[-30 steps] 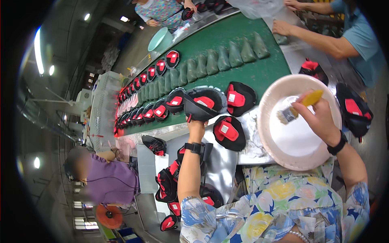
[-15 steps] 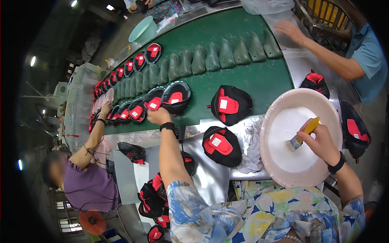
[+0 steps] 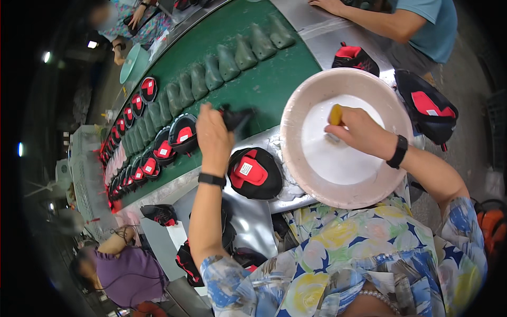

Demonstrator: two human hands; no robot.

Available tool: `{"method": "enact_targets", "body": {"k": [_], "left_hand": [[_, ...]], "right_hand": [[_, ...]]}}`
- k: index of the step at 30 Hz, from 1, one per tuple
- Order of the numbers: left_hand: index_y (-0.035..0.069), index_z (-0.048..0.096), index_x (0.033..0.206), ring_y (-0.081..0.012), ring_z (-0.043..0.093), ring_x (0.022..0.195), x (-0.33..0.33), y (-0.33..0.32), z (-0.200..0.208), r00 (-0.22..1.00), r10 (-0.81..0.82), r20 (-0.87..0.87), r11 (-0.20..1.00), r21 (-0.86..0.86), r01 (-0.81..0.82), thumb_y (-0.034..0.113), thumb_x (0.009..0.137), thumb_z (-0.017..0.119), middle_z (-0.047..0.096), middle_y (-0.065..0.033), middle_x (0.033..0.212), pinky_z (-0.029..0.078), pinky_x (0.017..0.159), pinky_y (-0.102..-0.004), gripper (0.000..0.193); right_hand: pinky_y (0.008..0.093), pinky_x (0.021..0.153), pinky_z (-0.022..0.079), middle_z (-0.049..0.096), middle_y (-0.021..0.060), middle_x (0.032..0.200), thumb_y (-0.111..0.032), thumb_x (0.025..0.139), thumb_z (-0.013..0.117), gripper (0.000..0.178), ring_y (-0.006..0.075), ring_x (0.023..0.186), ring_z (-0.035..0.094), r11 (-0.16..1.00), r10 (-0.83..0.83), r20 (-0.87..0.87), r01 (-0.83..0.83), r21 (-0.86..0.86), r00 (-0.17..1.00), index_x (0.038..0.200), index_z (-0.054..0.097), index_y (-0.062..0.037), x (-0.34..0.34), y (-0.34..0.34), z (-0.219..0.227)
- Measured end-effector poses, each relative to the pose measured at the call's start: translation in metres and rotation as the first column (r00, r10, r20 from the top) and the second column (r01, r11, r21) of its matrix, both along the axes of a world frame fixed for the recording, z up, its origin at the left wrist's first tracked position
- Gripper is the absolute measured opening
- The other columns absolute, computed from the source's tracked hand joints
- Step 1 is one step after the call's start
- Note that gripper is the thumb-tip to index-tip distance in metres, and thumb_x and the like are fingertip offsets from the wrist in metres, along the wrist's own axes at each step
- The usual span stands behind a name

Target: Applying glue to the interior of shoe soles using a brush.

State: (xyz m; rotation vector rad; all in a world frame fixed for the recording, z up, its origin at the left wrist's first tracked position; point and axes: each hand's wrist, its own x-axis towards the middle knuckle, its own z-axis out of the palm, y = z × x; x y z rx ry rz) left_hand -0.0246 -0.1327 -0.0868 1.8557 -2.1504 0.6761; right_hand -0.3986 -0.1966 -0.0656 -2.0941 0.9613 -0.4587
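My left hand (image 3: 215, 140) is over the green belt, its fingers closed on a black shoe upper (image 3: 235, 118) smeared by motion. In my right hand (image 3: 365, 130) is a brush with a yellow handle (image 3: 336, 113). Its bristles are at the white liquid (image 3: 346, 158) inside a pale pink basin (image 3: 292, 119), mostly hidden by the hand. Between the basin and my left forearm, a black and red shoe upper (image 3: 255, 173) lies on the metal edge. Left of my left hand, another upper (image 3: 183, 134) ends a row of similar ones.
Dark green shoe lasts (image 3: 213, 73) stand in a row along the green belt (image 3: 274, 79). Right of the basin lie two more uppers, one (image 3: 430, 105) nearer. A co-worker in light blue (image 3: 422, 31) is across, another in purple (image 3: 129, 269) at left.
The view has turned, shifting the scene leftward. My left hand has gone from the row's end to the separate upper on the belt and taken hold of it. The brush stays over the basin.
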Motion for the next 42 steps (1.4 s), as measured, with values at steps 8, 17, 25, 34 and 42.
{"method": "enact_targets", "body": {"k": [8, 17, 25, 34, 42], "left_hand": [[0.008, 0.044, 0.139, -0.0419, 0.055, 0.122, -0.059, 0.017, 0.014, 0.61, 0.377, -0.697, 0.581, 0.691, 0.43, 0.005, 0.083, 0.066, 0.053, -0.0231, 0.136, 0.045, 0.105, -0.0431, 0.06], [0.006, 0.06, 0.121, -0.025, 0.068, 0.097, -0.014, 0.016, 0.0, 0.518, 0.245, -0.82, 0.944, 0.324, 0.066, -0.009, 0.082, 0.059, 0.069, -0.0096, 0.109, 0.058, 0.08, -0.0355, 0.041], [0.004, 0.055, 0.136, -0.0258, 0.065, 0.111, -0.028, 0.045, 0.085, -0.006, 0.376, -0.927, 0.885, 0.357, 0.298, 0.008, 0.091, 0.065, 0.065, -0.0122, 0.125, 0.053, 0.097, -0.0388, 0.046], [0.004, 0.047, 0.142, -0.0259, 0.06, 0.12, -0.122, 0.043, 0.052, 0.653, -0.186, -0.734, 0.882, 0.167, 0.44, 0.015, 0.097, 0.063, 0.059, -0.0116, 0.134, 0.049, 0.103, -0.0413, 0.05], [0.002, 0.045, 0.143, -0.025, 0.059, 0.122, -0.126, 0.052, 0.019, 0.597, -0.167, -0.785, 0.983, -0.085, 0.163, 0.016, 0.094, 0.064, 0.058, -0.0126, 0.136, 0.047, 0.105, -0.0406, 0.054]], "right_hand": [[0.0474, 0.075, 0.051, 0.067, 0.021, 0.085, -0.022, 0.087, 0.07, 0.024, 0.0396, 0.081, 0.067, 0.88, 0.451, -0.179, -0.469, -0.072, 0.874, 0.096, 0.063, -0.0011, -0.004, 0.031, -0.015], [0.0439, 0.077, 0.049, 0.066, 0.018, 0.085, -0.018, 0.086, 0.07, 0.02, 0.0372, 0.084, 0.064, 0.961, 0.118, -0.009, -0.117, -0.251, 0.993, 0.091, 0.06, -0.002, -0.066, -0.006, 0.028], [0.0378, 0.072, 0.049, 0.064, 0.0145, 0.081, -0.023, 0.09, 0.07, 0.024, 0.0306, 0.075, 0.064, 0.975, 0.143, 0.547, -0.023, -0.22, 0.825, 0.092, 0.058, -0.0014, -0.038, -0.03, 0.083], [0.033, 0.061, 0.049, 0.063, 0.0081, 0.071, -0.025, 0.089, 0.075, 0.028, 0.0224, 0.066, 0.065, 0.938, 0.023, 0.434, 0.131, -0.321, 0.901, 0.088, 0.06, -0.0015, -0.048, -0.028, 0.078], [0.0321, 0.055, 0.049, 0.069, 0.0122, 0.071, -0.026, 0.087, 0.074, 0.034, 0.0159, 0.06, 0.065, 0.928, -0.367, 0.527, 0.264, 0.262, 0.767, 0.093, 0.066, 0.0064, -0.038, 0.013, 0.058]]}}
